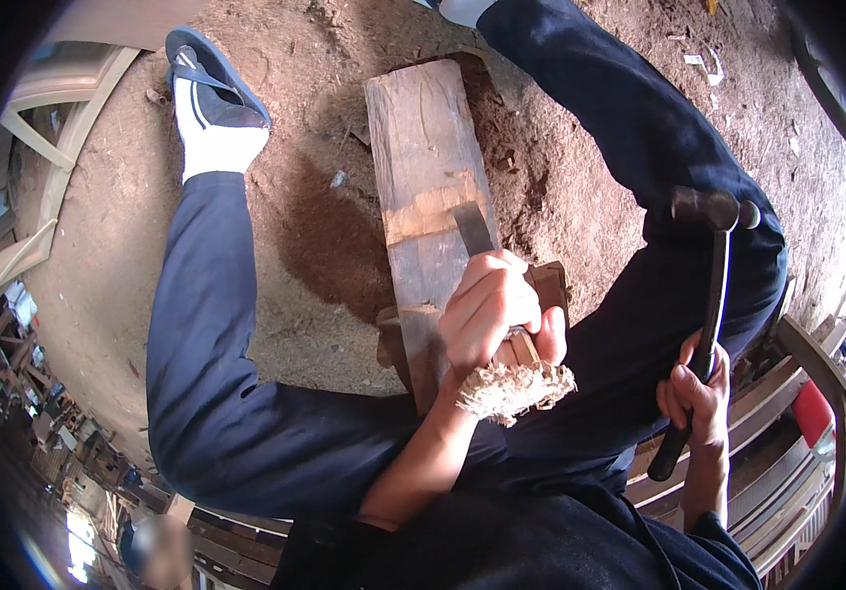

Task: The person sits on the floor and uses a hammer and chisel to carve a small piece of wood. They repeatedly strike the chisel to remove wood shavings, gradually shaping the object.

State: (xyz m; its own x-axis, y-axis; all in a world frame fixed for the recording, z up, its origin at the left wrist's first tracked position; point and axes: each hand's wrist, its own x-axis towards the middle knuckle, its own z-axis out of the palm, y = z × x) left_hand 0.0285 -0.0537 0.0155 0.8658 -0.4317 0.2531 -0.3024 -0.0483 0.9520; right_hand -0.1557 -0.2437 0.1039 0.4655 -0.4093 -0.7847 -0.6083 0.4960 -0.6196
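My left hand (495, 310) is closed around the wooden handle of a chisel (476, 228). Its flat metal blade rests on a thick wooden plank (425, 128), at the edge of a pale, freshly cut band across the weathered surface. The frayed, mushroomed butt of the handle sticks out behind this hand, towards me. Off to the right, my right hand (700, 393) grips a hammer (718, 295) by its dark handle. The metal head is raised, overlapping my right knee in the picture and apart from the chisel. Part of the plank's near end is hidden behind my left hand and arm.
My legs spread either side of the plank, my left foot in a flip-flop (208, 74). A wooden block (548, 285) sits beside the plank. Curved wooden frames (64, 157) stand far left; slatted wood (757, 442) lies right. Another person (162, 551) appears lower left.
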